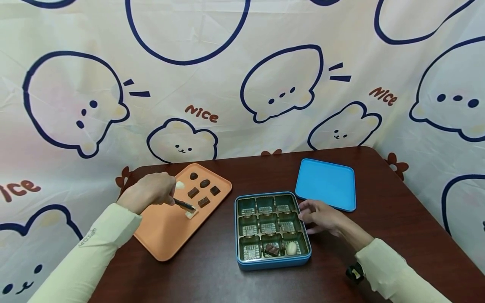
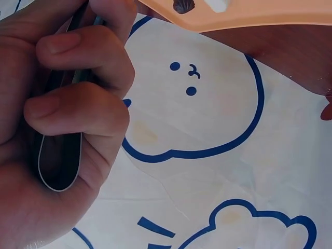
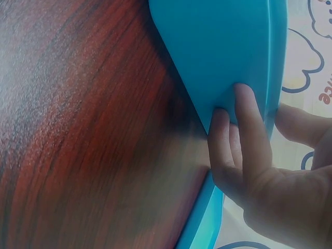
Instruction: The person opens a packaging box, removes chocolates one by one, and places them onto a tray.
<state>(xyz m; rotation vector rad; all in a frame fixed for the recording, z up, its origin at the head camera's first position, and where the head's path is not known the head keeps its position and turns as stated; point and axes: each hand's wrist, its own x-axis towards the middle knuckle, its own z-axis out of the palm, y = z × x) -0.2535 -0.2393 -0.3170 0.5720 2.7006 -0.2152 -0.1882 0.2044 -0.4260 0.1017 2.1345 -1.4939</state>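
My left hand grips small black tongs, their rounded bend showing in the palm in the left wrist view. The tong tips are right at a cream-coloured chocolate on the orange tray. Several dark chocolates and another pale one lie farther back on the tray. My right hand holds the right side of the blue box, fingers against its outer wall and thumb at the rim. Inside, a gold divided insert bears a dark chocolate and a white one in its front row.
A blue lid lies behind the box at the right, close to my right hand. Everything stands on a dark brown wooden table. A patterned cloth hangs behind and beside the table.
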